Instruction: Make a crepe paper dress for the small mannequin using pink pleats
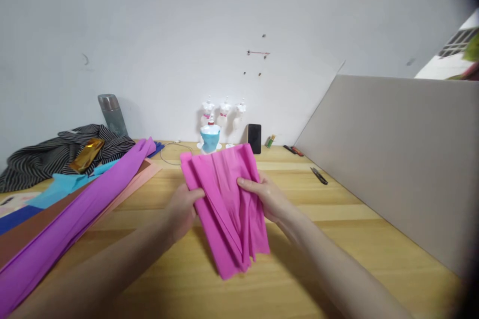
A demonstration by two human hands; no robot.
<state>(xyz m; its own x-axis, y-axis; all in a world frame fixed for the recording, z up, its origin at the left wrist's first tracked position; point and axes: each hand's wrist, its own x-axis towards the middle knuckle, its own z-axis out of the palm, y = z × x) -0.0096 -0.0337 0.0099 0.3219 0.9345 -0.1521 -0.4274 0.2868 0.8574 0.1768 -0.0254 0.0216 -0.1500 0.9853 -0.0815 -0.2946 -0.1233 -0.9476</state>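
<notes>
Between my hands, above the wooden table [157, 269], hangs a folded sheet of pink crepe paper [224, 199] with loose pleats down its middle. My left hand [185, 207] pinches its left edge, thumb on the front. On the right side, my right hand [264, 194] grips it with the thumb pressed on the pleats; the other fingers are behind the paper. Just beyond the paper's top edge stands a small white dress form [210, 137] wrapped in light blue. Smaller white dress forms [224, 112] stand behind it, two with pink bands.
At left lie a purple crepe paper strip [93, 209], brown and blue sheets, a striped cloth [45, 152] and a bottle [112, 114]. A black phone [254, 138] leans near the wall. Small scissors or snips [319, 175] lie by the grey partition [396, 159] at right.
</notes>
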